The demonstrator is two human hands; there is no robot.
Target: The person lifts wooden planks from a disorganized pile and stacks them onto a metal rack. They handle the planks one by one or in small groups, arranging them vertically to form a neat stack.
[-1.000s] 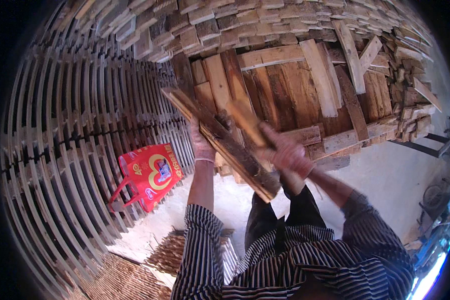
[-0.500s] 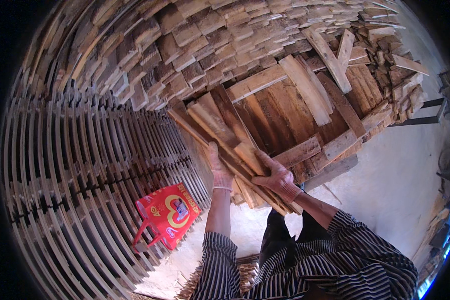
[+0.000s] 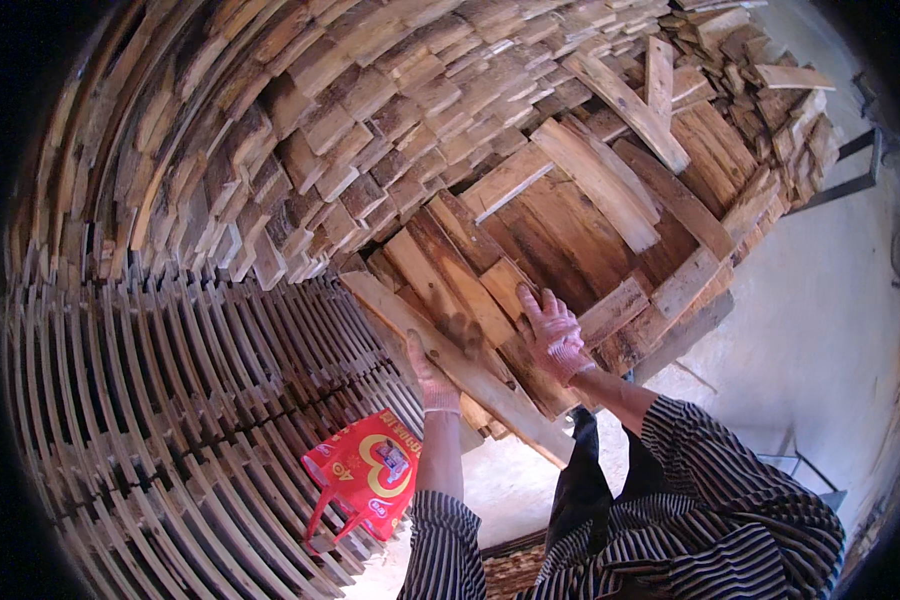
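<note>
**Both hands on a bundle of wooden planks at the wood stack**

The left hand (image 3: 436, 378), in a thin pale glove, grips the near edge of a long pale plank (image 3: 450, 365), its fingers clamped around the board from below. That plank runs slantwise from upper left to lower right and lies on top of a bundle of shorter brown planks (image 3: 470, 290). The right hand (image 3: 553, 333), gloved the same way, lies flat on the bundle just right of the long plank, its fingers spread apart and pressing on the wood rather than closed around it. The bundle rests against a larger pile of flat boards (image 3: 610, 200), with stacked wood blocks (image 3: 300, 150) above and rows of thin slats (image 3: 170, 420) to the left. A red carrier bag (image 3: 365, 478) sits below the left hand, on the slats
</note>
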